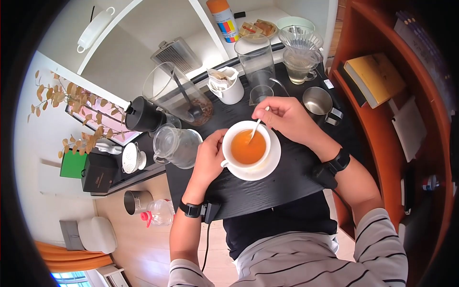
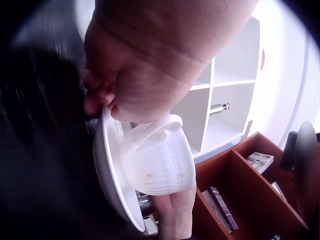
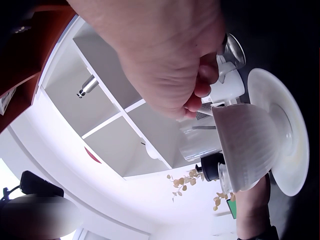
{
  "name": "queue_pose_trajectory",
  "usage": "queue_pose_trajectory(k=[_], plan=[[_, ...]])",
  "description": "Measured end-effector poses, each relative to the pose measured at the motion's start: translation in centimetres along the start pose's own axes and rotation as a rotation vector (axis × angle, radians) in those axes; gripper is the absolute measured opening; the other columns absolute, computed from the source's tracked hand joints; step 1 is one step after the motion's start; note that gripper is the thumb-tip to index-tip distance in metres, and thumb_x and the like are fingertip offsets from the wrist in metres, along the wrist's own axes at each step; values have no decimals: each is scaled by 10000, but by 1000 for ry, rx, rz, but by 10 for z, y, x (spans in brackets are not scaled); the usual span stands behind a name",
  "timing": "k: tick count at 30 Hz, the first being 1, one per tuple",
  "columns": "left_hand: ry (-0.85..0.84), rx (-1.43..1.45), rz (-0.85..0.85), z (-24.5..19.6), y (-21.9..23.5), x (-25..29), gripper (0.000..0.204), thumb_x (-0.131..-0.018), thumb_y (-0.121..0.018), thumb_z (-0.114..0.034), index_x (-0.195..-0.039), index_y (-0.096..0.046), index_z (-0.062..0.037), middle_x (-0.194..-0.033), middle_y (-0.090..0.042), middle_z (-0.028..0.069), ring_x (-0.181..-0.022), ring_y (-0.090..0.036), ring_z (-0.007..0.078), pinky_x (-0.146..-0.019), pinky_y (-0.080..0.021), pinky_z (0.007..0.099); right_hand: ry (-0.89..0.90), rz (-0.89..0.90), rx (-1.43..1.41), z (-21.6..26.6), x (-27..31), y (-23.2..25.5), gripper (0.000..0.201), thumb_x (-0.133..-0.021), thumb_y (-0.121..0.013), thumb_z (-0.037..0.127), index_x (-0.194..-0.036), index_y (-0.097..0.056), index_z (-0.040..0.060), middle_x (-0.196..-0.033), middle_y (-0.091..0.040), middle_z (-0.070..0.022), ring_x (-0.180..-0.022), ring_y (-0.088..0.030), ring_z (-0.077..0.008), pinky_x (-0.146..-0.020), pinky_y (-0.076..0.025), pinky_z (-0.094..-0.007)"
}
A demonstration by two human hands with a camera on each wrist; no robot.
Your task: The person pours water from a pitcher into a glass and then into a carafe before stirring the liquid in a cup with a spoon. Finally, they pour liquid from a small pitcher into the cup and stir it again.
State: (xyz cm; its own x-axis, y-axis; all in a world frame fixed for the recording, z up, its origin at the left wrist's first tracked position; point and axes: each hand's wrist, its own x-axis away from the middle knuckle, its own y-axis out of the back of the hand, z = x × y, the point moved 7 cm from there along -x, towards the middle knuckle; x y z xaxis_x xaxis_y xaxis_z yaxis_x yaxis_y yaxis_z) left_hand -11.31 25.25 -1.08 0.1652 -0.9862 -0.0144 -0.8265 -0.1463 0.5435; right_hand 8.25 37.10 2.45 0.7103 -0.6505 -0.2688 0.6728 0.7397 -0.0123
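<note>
A white cup point(image 1: 231, 158) of orange-brown liquid point(image 1: 248, 149) stands on a white saucer point(image 1: 273, 165). My right hand point(image 1: 290, 118) pinches the handle of a white spoon point(image 1: 256, 129) above the cup, its lower end dipping into the liquid. On the cup's left side, my left hand point(image 1: 209, 155) holds the saucer by its rim, thumb and fingers at the edge in the left wrist view. There the cup's handle point(image 2: 152, 131) shows just below that hand. In the right wrist view the spoon is mostly hidden behind the fingers.
Left of the cup is a glass pitcher point(image 1: 176, 146); behind it stands a tall glass jar point(image 1: 179, 95) with a black scoop. A white mug point(image 1: 231, 91), a small glass beaker point(image 1: 261, 94) and a metal cup point(image 1: 317, 102) line the black table's point(image 1: 248, 196) far side. A bookcase point(image 1: 382, 138) borders the right.
</note>
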Motion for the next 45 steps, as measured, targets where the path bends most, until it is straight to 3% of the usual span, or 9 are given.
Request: queue_pose_trajectory(k=[7, 9, 16, 18, 25, 29, 37, 44, 45], plan=[[-17, -2, -42, 3, -5, 0, 398, -882, -771, -78, -1262, -712, 21, -1103, -778, 121, -1017, -728, 196, -924, -556, 325, -80, 26, 39, -5, -2, 2, 224, -1088, -644, 185, -1070, -761, -6, -864, -695, 18, -768, -582, -27, -689, -485, -225], [-114, -24, -107, -3, -4, 3, 310, -937, -666, -32, -1239, -720, 12, -1023, -731, 145, -805, -704, 199, -772, -562, 319, -154, 85, 32, -10, 0, 0, 302, -1123, -595, 249, -1049, -757, 6, -763, -620, 34, -683, -519, -24, -626, -426, -198], [-106, 0, -122, 0, -4, 5, 310, -944, -649, -19, -1244, -725, -7, -1000, -711, 127, -775, -678, 198, -743, -543, 315, -228, 28, -104, 0, 4, -1, 323, -1132, -579, 278, -1039, -742, 15, -715, -603, 27, -626, -521, -34, -574, -397, -199], [-129, -7, -129, -4, -4, 5, 320, -942, -640, 2, -1250, -725, -14, -988, -702, 122, -774, -670, 204, -741, -541, 318, -135, -71, -129, 8, 3, 5, 332, -1139, -568, 294, -1054, -731, 18, -705, -596, 30, -626, -534, -36, -571, -397, -191], [-111, -40, -116, -6, -3, 4, 320, -946, -635, 14, -1252, -723, -12, -991, -702, 124, -782, -676, 207, -751, -548, 322, 197, -124, -30, 28, 8, 10, 307, -1129, -601, 283, -1076, -734, 11, -849, -646, -6, -724, -570, -60, -634, -454, -211], [-117, -14, -122, -5, -4, 4, 311, -955, -632, 11, -1252, -723, -8, -1004, -710, 127, -779, -675, 192, -748, -548, 312, 253, -75, 114, 27, 8, 6, 277, -1119, -621, 246, -1068, -741, 1, -881, -663, -12, -751, -577, -64, -659, -469, -223], [-98, 17, -129, -2, -3, 5, 313, -955, -628, 14, -1253, -723, -5, -1010, -716, 126, -771, -672, 176, -743, -544, 302, -181, 27, 50, 1, 6, -2, 230, -1071, -627, 182, -993, -743, 0, -744, -650, 13, -665, -563, -23, -594, -443, -212], [-119, -12, -128, -2, -3, 5, 335, -940, -625, 24, -1260, -718, -7, -999, -713, 125, -790, -680, 194, -752, -548, 314, -196, -19, -69, 0, 3, 4, 252, -1092, -610, 199, -1016, -745, 0, -725, -641, 13, -643, -565, -32, -579, -438, -211], [-127, -17, -127, -2, -3, 6, 336, -941, -627, 22, -1263, -716, -8, -996, -711, 124, -798, -682, 202, -754, -550, 319, -123, -59, -78, 4, 3, 7, 281, -1110, -600, 234, -1024, -738, 5, -731, -641, 9, -636, -559, -37, -579, -431, -205]])
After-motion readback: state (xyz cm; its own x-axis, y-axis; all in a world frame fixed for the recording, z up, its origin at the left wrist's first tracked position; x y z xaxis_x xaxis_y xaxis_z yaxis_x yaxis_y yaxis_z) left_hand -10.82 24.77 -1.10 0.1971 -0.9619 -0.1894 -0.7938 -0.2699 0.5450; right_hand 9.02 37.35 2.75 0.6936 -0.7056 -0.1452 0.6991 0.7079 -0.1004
